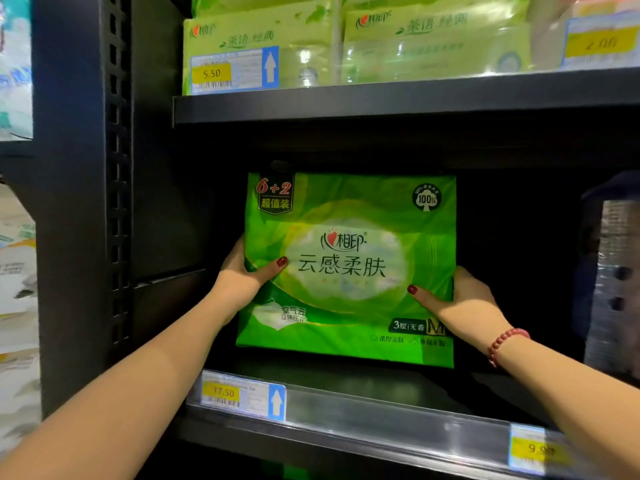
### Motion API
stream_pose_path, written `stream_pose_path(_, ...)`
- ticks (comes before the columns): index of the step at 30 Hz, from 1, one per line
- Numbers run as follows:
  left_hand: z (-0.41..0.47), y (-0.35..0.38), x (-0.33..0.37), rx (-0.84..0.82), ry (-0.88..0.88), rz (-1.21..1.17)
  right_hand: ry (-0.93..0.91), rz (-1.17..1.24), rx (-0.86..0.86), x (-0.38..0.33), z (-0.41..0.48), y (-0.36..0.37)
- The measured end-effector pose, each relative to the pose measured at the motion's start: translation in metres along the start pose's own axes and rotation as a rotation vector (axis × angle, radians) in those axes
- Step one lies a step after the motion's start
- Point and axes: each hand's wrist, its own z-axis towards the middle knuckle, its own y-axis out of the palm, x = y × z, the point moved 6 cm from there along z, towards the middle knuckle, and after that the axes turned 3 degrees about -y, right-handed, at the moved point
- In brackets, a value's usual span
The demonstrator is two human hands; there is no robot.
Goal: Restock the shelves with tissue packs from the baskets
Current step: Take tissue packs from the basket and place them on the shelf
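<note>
Holding a large green tissue pack (348,268) upright inside a dark shelf bay, a person grips it from both sides. The left hand (242,271) clasps the pack's left edge, thumb pressed across the printed front and fingers hidden behind. The right hand (460,299), wrist wearing a red bead bracelet (504,342), clasps the lower right edge the same way, thumb on the front. The pack appears to hang just above the lower shelf (381,407), whose front rail carries a yellow price tag (221,392); whether its bottom edge touches the shelf cannot be told.

The pack is wrapped in glossy plastic film that wrinkles at the corners, so it is probably soft, squashy and light for its bulk, and a little slippery. A two-sided hold at mid-height, as here, looks sound; pinching one corner would likely crumple the film. Paler green packs (263,46) fill the upper shelf (398,98).
</note>
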Motion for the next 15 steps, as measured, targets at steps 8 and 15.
stream_pose_path(8,-0.026,0.001,0.017,-0.113,0.296,0.722,-0.223,-0.192,-0.142,-0.019,-0.019,0.007)
stream_pose_path(15,-0.021,-0.002,0.006,-0.129,0.329,0.934,-0.249,-0.312,-0.111,-0.033,-0.026,0.014)
